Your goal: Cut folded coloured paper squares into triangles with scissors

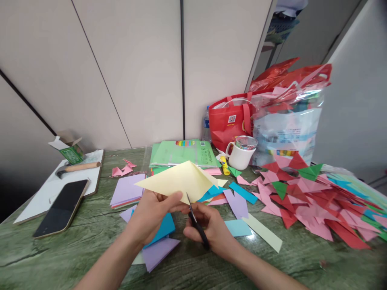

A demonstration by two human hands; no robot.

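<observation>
A sheet of pale yellow paper (178,179) with creases in it is raised over the table, pinched by my left hand (154,213) with the thumb on top near its lower edge. My right hand (210,223) grips black-handled scissors (198,227). Their blades meet the paper's lower edge, just right of my left thumb; whether they have cut in, I cannot tell. Beneath my left hand lie folded blue paper (166,227) and purple paper (159,253). Right of my right hand are a light blue strip (238,228) and a pale green strip (263,233).
Red and pink paper scraps (314,209) heap up on the right. Behind stand a white mug (240,157), a red bag (229,125) and a clear plastic bag (287,129). Left lie a phone (62,207), a hammer (80,167) and a purple paper stack (128,190). Green packs (184,153) lie centrally.
</observation>
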